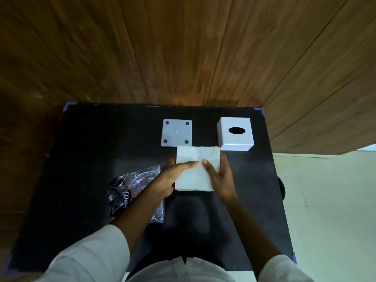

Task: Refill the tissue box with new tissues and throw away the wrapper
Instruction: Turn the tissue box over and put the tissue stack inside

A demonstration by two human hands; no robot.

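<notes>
Both hands grip a white tissue stack [196, 169] over the black table [91, 159]: left hand [173, 176] on its left side w/ thumb on top, right hand [218, 176] on its right side. Tissue box [235, 133] sits upright at back right, w/ its base plate [176, 132] to its left. Crumpled wrapper [130, 192] lies under the left forearm.

A black table [81, 159] fills the lower middle of the view, with blue tape at its corners [259, 110]. A wall of brown wooden planks [183, 47] spans from 9 o'clock through 12 to 3 o'clock. Pale floor tiles [335, 210] lie at 4 o'clock, just beside the table's right edge.
</notes>
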